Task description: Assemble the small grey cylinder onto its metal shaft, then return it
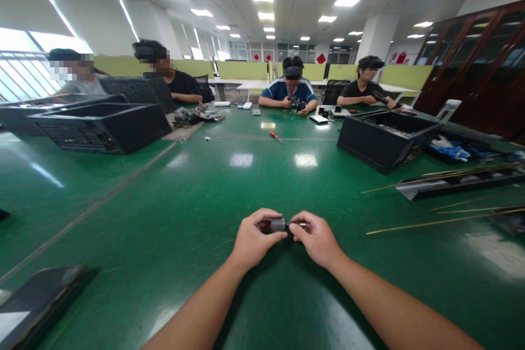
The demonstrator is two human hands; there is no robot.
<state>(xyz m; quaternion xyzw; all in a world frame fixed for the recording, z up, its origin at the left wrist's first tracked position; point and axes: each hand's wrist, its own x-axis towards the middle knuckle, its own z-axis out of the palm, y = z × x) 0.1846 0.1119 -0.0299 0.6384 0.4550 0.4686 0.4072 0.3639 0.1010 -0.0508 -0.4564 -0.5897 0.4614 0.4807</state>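
A small grey metal cylinder with a thin dark stub on its right end is held just above the green table, in the middle near me. My left hand is closed round the cylinder's body. My right hand pinches the stub end with thumb and forefinger. Both hands meet at the part, fingertips almost touching.
A black computer case lies at the right, another black case at the left. Thin brass rods and a black panel lie right. An orange screwdriver sits mid-table. Several people sit at the far side. A dark panel is at the bottom left.
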